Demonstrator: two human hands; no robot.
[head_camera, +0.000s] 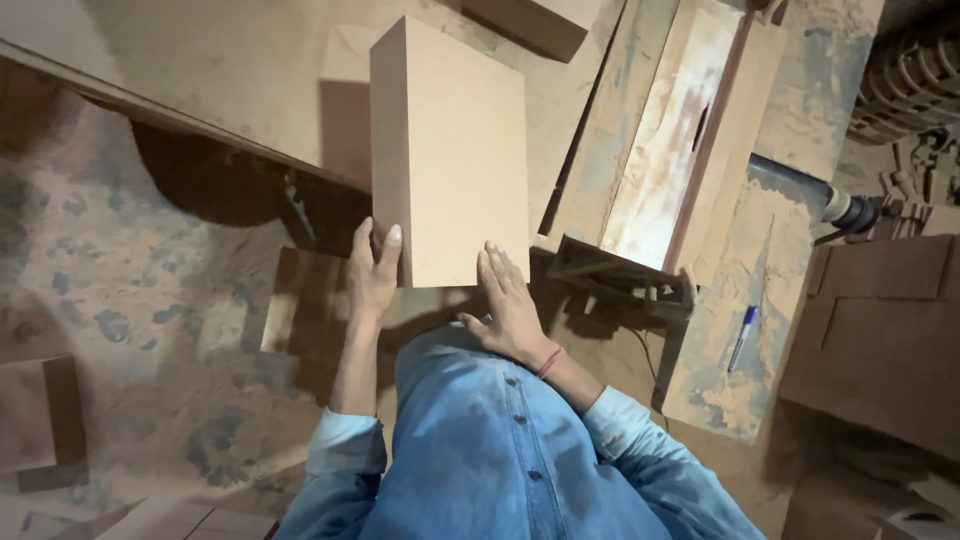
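Note:
A stack of plain tan fibreboard panels (455, 150) stands as one thick block in front of me, its near end at my hands. My left hand (372, 268) grips the block's near left corner, thumb on the top face. My right hand (508, 310) presses flat against the near end at the right, fingers spread upward. Both sleeves are blue denim; a red thread is tied around the right wrist.
A dusty saw table (250, 60) runs behind the block. A wooden fence or jig (660, 140) lies to the right, with a blue pen (742, 338) on a dusty surface. Brown boards (880, 330) are stacked at far right. Sawdust covers the floor (120, 300).

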